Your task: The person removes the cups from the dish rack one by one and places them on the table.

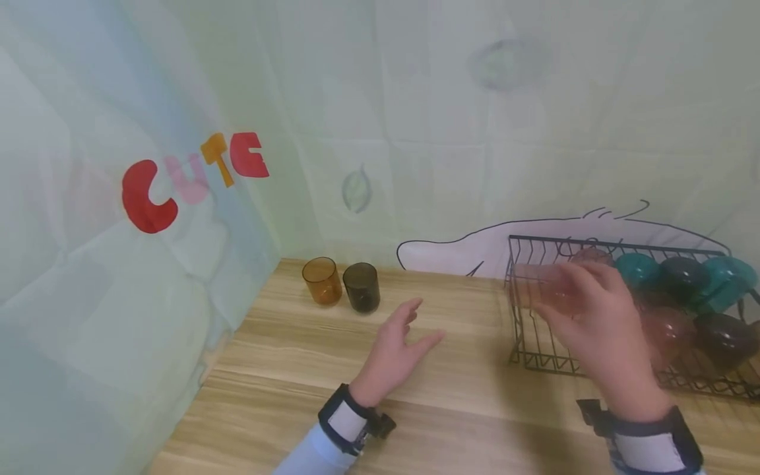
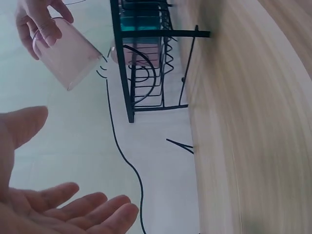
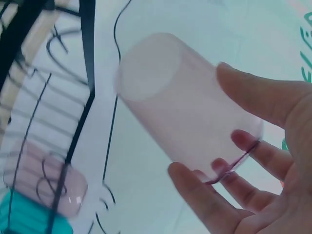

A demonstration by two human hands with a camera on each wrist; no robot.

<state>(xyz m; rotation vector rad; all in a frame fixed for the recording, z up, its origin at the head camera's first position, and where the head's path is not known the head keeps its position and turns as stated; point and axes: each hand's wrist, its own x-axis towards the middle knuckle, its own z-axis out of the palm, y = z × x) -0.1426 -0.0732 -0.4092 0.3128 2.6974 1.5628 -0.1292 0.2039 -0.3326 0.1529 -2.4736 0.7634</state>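
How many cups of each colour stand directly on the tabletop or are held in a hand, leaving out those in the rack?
Amber cup: 1
Dark grey cup: 1
Pink cup, held in the right hand: 1
Total: 3

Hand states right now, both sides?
Left hand: open, holding nothing.
Right hand: closed around a clear pink tumbler, held above the wire rack.

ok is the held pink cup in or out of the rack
Out: both wrist views show the right hand holding the pink cup clear of the rack.
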